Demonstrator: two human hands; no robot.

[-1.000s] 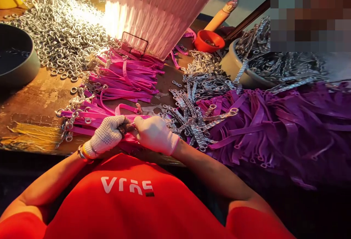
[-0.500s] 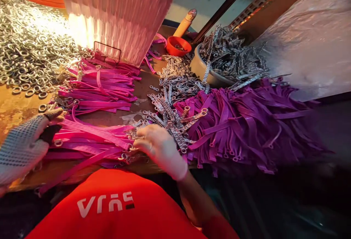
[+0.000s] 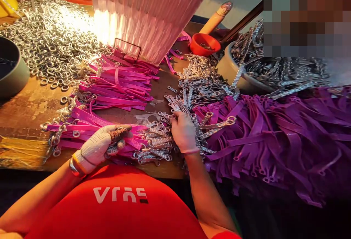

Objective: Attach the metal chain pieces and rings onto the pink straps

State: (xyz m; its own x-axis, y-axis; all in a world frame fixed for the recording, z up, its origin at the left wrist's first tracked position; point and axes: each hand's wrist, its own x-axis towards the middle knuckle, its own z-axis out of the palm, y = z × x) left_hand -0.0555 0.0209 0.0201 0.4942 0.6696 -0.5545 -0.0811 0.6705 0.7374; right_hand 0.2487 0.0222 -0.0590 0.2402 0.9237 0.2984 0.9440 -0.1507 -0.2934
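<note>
My left hand (image 3: 105,142), in a dotted glove with dark fingertips, is over the lower pile of pink straps (image 3: 90,118). Its fingers are curled together, and what they hold, if anything, is too small to name. At the left edge of the metal link pile (image 3: 189,100) is my right hand (image 3: 183,131), in a pale glove. Its thumb and fingers pinch near the twisted links; the thing between them cannot be made out. Short twisted metal pieces (image 3: 157,140) lie between the hands at the strap ends. Purple straps (image 3: 255,129) are heaped to the right.
Loose metal rings (image 3: 55,41) cover the back left, beside a dark bowl (image 3: 16,70). A ribbed translucent sheet (image 3: 148,12) stands behind the upper pink straps. A small orange bowl (image 3: 204,45) and a beige tub (image 3: 233,67) of metal links stand at the back right.
My left hand has moved right, from the left ends of the pink straps to their middle. My right hand has moved up and right to the metal links. The view has shifted left.
</note>
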